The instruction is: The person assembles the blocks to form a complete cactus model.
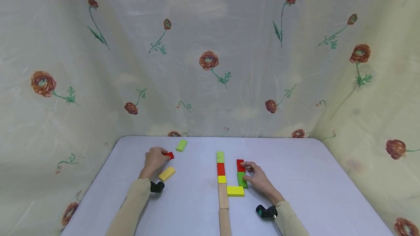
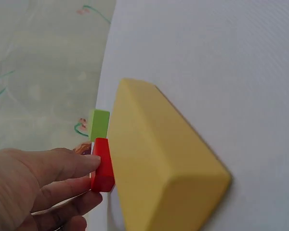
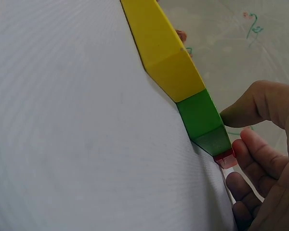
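In the head view my left hand (image 1: pixel 153 161) pinches a small red block (image 1: pixel 169 155) between thumb and fingers at the table's left side. The left wrist view shows the thumb on one face of this red block (image 2: pixel 103 166) and fingers under it. A pale yellow block (image 1: pixel 167 174) lies near that wrist, a light green block (image 1: pixel 181 145) beyond the fingers. My right hand (image 1: pixel 259 181) reaches over a short line: its index finger is at another red block (image 1: pixel 241 165), its thumb at the green block (image 1: pixel 242 180). A bright yellow block (image 1: pixel 235 191) lies crosswise at the line's near end.
Left of my right hand runs a longer row of end-to-end blocks: light green (image 1: pixel 220 157), red (image 1: pixel 221 169), yellow (image 1: pixel 222 179), then plain wooden blocks (image 1: pixel 223 196) toward me. The white table (image 1: pixel 193 207) meets a flowered curtain (image 1: pixel 210 94) at back and sides.
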